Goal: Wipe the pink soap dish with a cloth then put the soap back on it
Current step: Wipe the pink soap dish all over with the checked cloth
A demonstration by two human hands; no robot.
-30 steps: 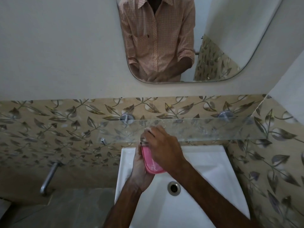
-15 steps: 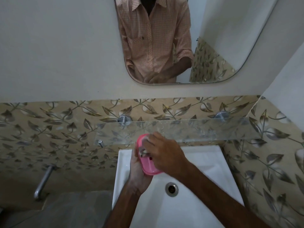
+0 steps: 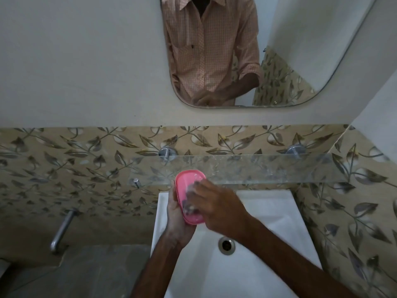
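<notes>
The pink soap dish (image 3: 186, 179) is an oval plastic tray, held tilted on its side above the white sink (image 3: 268, 211). My left hand (image 3: 175, 214) grips it from the left and underneath. My right hand (image 3: 217, 208) presses a small pale cloth (image 3: 190, 203), blurred and mostly hidden under the fingers, against the inside of the dish. No soap is visible.
A glass shelf (image 3: 268, 168) on two metal pegs runs along the leaf-patterned tiles just behind the dish. The sink drain (image 3: 226, 245) lies below my right wrist. A metal tap (image 3: 62, 230) juts from the wall at lower left. A mirror (image 3: 300, 50) hangs above.
The dish has risen slightly and more of its upper end shows. My right hand with the cloth has slid down along the inside of the dish.
</notes>
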